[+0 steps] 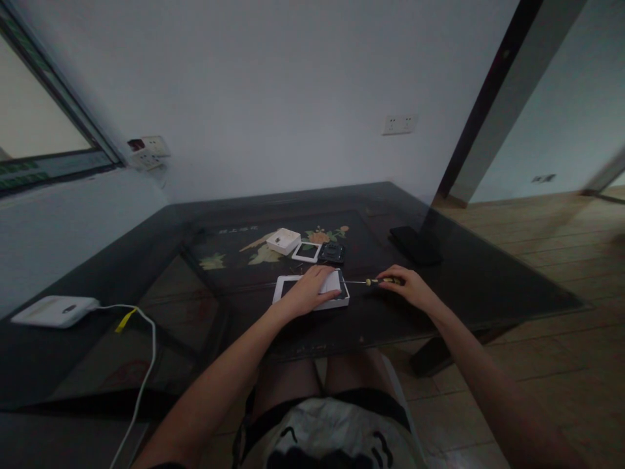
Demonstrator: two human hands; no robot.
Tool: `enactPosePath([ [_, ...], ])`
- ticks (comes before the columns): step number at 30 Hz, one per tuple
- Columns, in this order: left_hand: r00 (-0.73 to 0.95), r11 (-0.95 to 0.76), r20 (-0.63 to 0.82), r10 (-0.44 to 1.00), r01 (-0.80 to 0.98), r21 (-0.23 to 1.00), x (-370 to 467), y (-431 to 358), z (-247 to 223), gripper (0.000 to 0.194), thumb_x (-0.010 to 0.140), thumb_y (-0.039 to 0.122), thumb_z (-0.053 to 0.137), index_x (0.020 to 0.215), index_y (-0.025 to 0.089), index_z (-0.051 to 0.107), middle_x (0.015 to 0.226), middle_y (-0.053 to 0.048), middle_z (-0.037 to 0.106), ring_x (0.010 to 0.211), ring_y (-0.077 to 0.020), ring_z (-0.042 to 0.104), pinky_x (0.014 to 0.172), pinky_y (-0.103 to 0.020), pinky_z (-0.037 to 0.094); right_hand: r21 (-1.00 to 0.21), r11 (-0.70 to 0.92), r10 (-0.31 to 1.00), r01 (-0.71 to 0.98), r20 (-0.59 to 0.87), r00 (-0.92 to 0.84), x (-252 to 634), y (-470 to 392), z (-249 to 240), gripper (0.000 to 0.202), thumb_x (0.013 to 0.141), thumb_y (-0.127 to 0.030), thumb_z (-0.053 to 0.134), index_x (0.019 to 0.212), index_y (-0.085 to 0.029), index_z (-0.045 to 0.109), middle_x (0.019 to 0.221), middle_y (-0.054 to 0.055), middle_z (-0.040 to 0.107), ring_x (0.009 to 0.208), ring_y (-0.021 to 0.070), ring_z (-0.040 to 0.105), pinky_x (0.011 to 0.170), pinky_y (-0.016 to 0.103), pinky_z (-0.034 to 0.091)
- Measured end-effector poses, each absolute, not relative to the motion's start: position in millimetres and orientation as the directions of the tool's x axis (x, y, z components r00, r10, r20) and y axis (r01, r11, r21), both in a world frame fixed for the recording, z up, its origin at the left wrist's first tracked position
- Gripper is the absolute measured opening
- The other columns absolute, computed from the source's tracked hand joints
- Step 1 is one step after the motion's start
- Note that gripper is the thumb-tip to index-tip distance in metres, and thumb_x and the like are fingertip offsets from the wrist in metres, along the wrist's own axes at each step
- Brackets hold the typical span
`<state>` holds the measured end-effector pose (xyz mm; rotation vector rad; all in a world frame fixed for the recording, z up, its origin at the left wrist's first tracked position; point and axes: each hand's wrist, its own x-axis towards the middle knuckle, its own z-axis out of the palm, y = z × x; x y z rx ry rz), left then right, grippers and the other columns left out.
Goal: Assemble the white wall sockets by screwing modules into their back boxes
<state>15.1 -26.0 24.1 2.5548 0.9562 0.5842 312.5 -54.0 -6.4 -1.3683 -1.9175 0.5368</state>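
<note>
My right hand (403,284) is closed around the yellow-and-black handle of a screwdriver (371,282). Its thin metal shaft points left, and the tip reaches the right side of a shallow white box-like casing (344,301) with a dark inside. Over that casing lies my left hand (312,288), thumb at the near side and fingers at the far side, gripping a white rectangular panel (332,281). Part of the casing is hidden under this hand. Just beyond are a white square frame (306,260) and a black square part (332,253). Small screws (296,268) seem to lie nearby.
A white square box (284,241) stands behind the frame on the dark table (371,205). Toward the right lies a black flat object (415,245). At the far left sits a white device (56,311) with a white cable (154,339) hanging over the near edge.
</note>
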Motion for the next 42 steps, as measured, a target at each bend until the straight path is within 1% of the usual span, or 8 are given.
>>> enactPosePath([
  [7,0.677,-0.712,0.274,0.683,0.533,0.457,16,-25,20,0.052,0.088,0.046,0.049,0.129,0.014,0.045,0.13,-0.016,0.051,0.123,-0.027,0.045,0.105,-0.042,0.036,-0.653,0.389,0.921,0.65,0.3,-0.249,313,-47,-7,0.025,0.079,-0.043,0.06,0.088,-0.022,0.07,0.09,0.007,0.066,0.086,0.0228,0.059,0.079,0.037,0.043],
  [17,0.522,-0.683,0.446,0.727,0.489,0.542,13,-14,25,0.046,0.081,0.041,0.061,0.121,0.02,0.051,0.123,-0.011,0.051,0.119,-0.0248,0.047,0.104,-0.041,0.037,-0.712,0.282,0.95,0.643,0.303,-0.08,313,-57,2,0.032,0.08,-0.047,0.057,0.093,-0.02,0.067,0.084,0.005,0.068,0.073,0.0201,0.06,0.067,0.031,0.045],
  [22,0.264,-0.44,0.394,0.88,0.767,0.468,-27,21,26,0.044,0.082,0.044,0.057,0.115,0.015,0.057,0.111,-0.012,0.057,0.111,-0.0264,0.051,0.099,-0.039,0.04,-0.741,0.292,0.929,0.604,0.371,0.005,315,-55,0,0.031,0.077,-0.047,0.062,0.088,-0.019,0.068,0.088,0.006,0.069,0.081,0.0224,0.062,0.074,0.034,0.046],
  [26,0.062,-0.139,0.248,0.967,0.942,0.304,-61,39,19,0.052,0.081,0.054,0.054,0.116,0.016,0.058,0.117,-0.016,0.056,0.11,-0.0333,0.05,0.093,-0.043,0.041,-0.822,0.228,0.925,0.522,0.35,0.148,318,-55,0,0.032,0.069,-0.045,0.07,0.086,-0.019,0.066,0.076,0.004,0.066,0.066,0.0189,0.06,0.062,0.031,0.047],
  [29,0.018,-0.056,0.148,0.989,0.963,0.263,-71,45,11,0.053,0.08,0.054,0.053,0.118,0.017,0.056,0.12,-0.017,0.056,0.112,-0.0346,0.05,0.091,-0.043,0.042,-0.91,0.245,0.894,0.335,0.346,0.285,318,-55,2,0.037,0.062,-0.041,0.077,0.09,-0.02,0.063,0.072,0.0,0.064,0.058,0.0153,0.058,0.056,0.029,0.048],
  [32,0.065,-0.098,0.131,0.989,0.958,0.271,-69,51,2,0.052,0.081,0.048,0.055,0.12,0.014,0.054,0.121,-0.017,0.057,0.114,-0.0331,0.049,0.093,-0.042,0.041,-0.941,0.32,0.843,0.109,0.335,0.422,312,-53,7,0.038,0.06,-0.039,0.079,0.089,-0.021,0.06,0.071,-0.002,0.061,0.056,0.013,0.059,0.056,0.028,0.05],
  [36,0.166,-0.209,0.165,0.972,0.934,0.289,-63,52,-2,0.05,0.08,0.039,0.059,0.124,0.016,0.051,0.123,-0.014,0.057,0.115,-0.031,0.05,0.095,-0.043,0.04,-0.906,0.414,0.815,-0.086,0.327,0.478,288,-50,20,0.031,0.069,-0.043,0.072,0.084,-0.023,0.053,0.072,-0.003,0.06,0.056,0.0127,0.061,0.053,0.028,0.052],
  [42,0.239,-0.389,0.4,0.885,0.852,0.351,-47,32,21,0.035,0.084,0.027,0.053,0.118,0.017,0.056,0.125,-0.013,0.055,0.118,-0.0282,0.049,0.1,-0.044,0.038,-0.888,0.458,0.831,-0.031,0.416,0.37,238,-44,38,0.03,0.077,-0.042,0.064,0.091,-0.026,0.043,0.073,-0.003,0.059,0.053,0.0127,0.059,0.05,0.027,0.05],
])
